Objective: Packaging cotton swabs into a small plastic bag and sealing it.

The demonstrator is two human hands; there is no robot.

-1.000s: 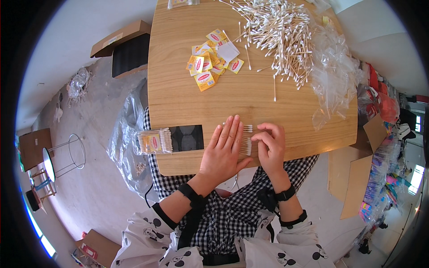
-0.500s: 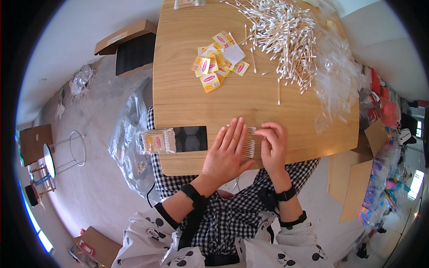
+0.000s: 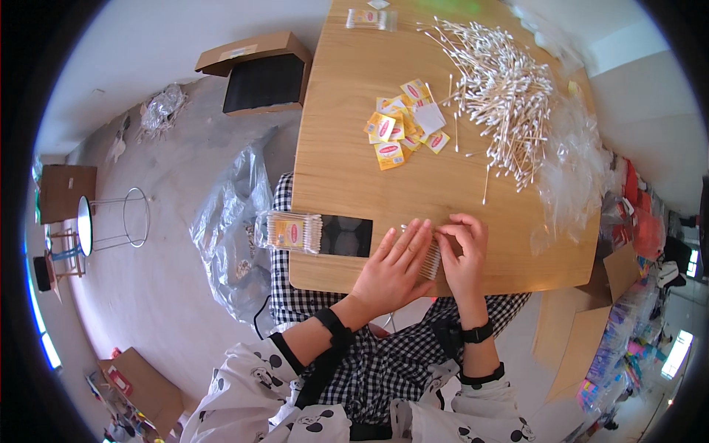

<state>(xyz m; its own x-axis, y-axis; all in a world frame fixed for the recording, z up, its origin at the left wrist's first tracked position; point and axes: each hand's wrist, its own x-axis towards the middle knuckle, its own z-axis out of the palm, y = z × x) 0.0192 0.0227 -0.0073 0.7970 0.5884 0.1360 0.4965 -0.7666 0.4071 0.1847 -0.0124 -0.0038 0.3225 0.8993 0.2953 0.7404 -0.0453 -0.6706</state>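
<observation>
Head view: the left hand (image 3: pixel 393 267) lies palm down, fingers straight and ungrasping, over a row of cotton swabs (image 3: pixel 431 266) near the table's (image 3: pixel 473 199) near edge. The right hand (image 3: pixel 467 260) curls narrowly at the row's right side (cannot tell whether it pinches any). Left: a swab packet (image 3: pixel 294 233). Far right: a loose swab pile (image 3: pixel 509 100).

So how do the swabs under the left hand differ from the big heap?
The swab row lies neatly aligned; the swab heap is tangled. The row looks far smaller than the heap. The left hand partly covers the row; no hand touches the heap. Both are white-tipped, on the wooden table.
</observation>
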